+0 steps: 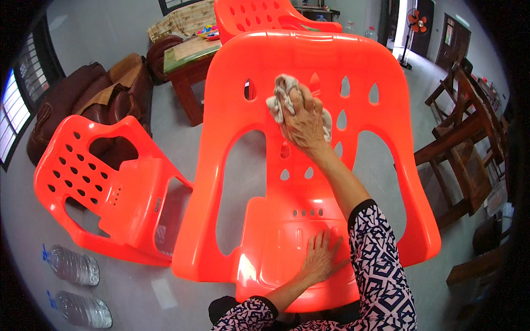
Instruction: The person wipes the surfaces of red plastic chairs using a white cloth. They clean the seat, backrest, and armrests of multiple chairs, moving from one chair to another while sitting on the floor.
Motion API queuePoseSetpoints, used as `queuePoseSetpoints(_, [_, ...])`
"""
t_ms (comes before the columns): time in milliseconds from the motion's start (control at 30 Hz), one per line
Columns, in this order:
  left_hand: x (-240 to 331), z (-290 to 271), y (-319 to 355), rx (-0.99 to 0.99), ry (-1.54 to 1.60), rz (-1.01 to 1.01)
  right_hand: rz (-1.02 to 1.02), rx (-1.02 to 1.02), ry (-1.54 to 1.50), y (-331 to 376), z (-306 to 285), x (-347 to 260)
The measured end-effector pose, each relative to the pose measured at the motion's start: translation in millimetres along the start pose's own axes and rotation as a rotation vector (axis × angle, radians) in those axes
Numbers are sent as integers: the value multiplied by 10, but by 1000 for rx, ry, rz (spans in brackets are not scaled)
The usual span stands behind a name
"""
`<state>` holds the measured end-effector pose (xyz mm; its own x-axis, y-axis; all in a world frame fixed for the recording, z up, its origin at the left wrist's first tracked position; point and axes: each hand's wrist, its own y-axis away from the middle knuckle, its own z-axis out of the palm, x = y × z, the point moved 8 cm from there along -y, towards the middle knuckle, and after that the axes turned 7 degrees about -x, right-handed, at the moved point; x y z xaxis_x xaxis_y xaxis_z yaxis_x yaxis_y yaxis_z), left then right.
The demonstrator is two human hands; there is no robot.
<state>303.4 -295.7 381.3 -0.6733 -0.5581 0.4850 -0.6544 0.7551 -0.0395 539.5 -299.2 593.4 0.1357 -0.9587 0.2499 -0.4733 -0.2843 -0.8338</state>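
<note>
A bright red-orange plastic armchair [301, 49] with teardrop holes in its backrest stands right in front of me. My right hand [305, 124] presses a crumpled whitish cloth [286, 83] against the upper part of the backrest, its fingers bent over the fabric. Part of the cloth also shows beyond the hand's right side. Lower down, my left hand [320, 259] lies flat on the chair's seat with fingers apart and nothing in it. Patterned sleeves with black cuffs cover both forearms.
A second red-orange chair [132, 204] stands on the left, another [256, 16] behind. Two large water bottles [77, 266] lie at lower left. Beyond are a brown sofa [83, 102], a wooden table [187, 58] and an orange fan [417, 22]. Dark wooden furniture [464, 149] stands on the right.
</note>
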Motion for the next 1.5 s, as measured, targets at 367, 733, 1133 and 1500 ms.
queuePoseSetpoints(367, [-61,116,-41,-99,-37,-42,-248,-27,-168,891,117,-465])
queuePoseSetpoints(733, [39,125,-12,-253,-266,-28,24,164,-111,-649,-76,-87])
queuePoseSetpoints(1133, [-30,56,10,-72,1,-8,-161,-108,-171,-24,91,-360])
queuePoseSetpoints(1500, [-260,218,-14,-47,-86,-19,-524,-198,53,1210,180,-116])
